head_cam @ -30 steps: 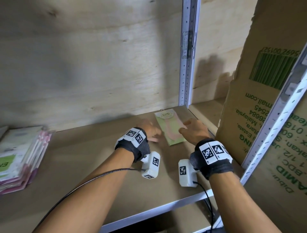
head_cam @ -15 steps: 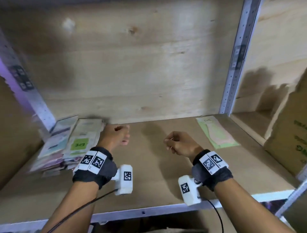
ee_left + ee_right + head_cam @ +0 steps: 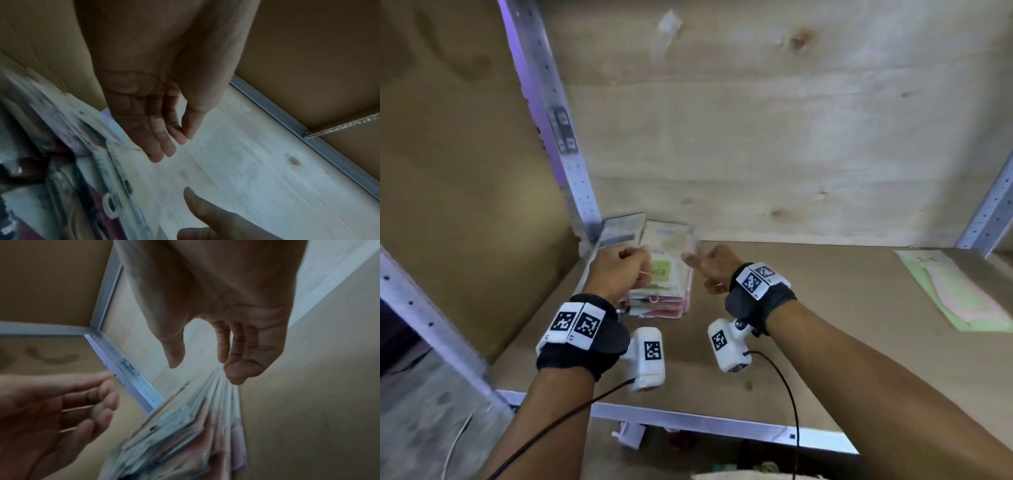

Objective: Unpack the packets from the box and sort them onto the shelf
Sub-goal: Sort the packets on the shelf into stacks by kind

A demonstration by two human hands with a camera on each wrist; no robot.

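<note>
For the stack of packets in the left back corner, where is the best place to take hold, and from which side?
Probably the stack of packets by its two long side edges, one hand each, coming in from the open shelf front. It lies flat, with the back wall and left post blocking other approaches. The left hand and right hand already flank it.

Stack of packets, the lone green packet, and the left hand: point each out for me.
stack of packets point(image 3: 667, 274), head view, on the top packet's green label.
lone green packet point(image 3: 962, 294), head view, on its pink middle.
left hand point(image 3: 619, 270), head view, on the back of the hand.
</note>
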